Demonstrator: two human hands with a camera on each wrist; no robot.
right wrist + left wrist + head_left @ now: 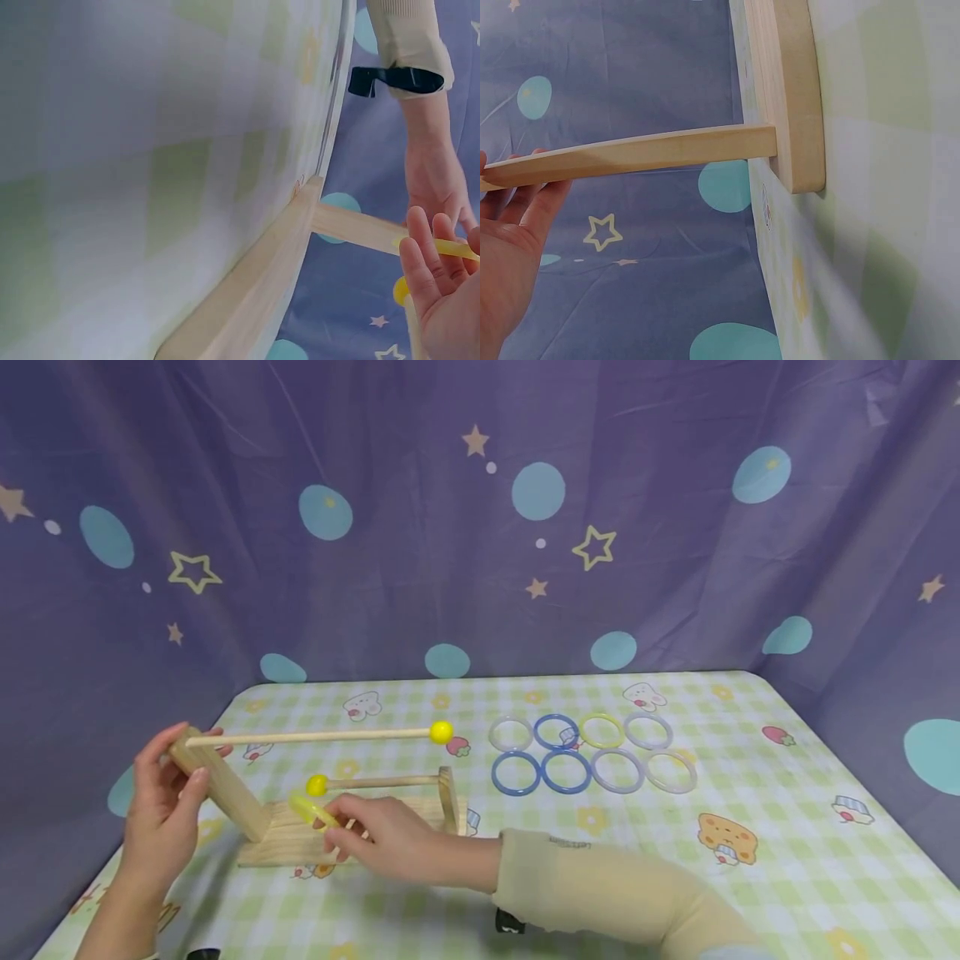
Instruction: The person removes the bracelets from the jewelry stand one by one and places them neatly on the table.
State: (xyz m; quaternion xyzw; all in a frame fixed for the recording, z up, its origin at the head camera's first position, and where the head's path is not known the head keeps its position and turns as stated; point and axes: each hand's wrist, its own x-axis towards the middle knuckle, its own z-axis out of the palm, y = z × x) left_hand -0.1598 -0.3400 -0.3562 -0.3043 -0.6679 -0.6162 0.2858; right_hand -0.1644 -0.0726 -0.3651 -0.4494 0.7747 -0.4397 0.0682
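Observation:
A wooden stand has a flat base (255, 856), a tall upright (234, 797) at left and a short upright (447, 797) at right. From the tall one a long rod (322, 737) runs rightward to a yellow ball (441, 732). The short one carries a lower rod (390, 782), pointing left and tipped with another yellow ball (317, 785). My left hand (161, 818) holds the tall upright near its top, thumb in front and fingers behind. Between thumb and fingers, my right hand (390, 839) pinches a translucent yellow ring (303, 810) close beside the lower ball.
Right of the stand, several rings lie in two rows on the checked tablecloth (795, 827), among them a blue ring (494, 772) and a yellow ring (602, 747). A small black object (510, 920) shows below my right sleeve. A purple curtain (405, 585) hangs behind the table.

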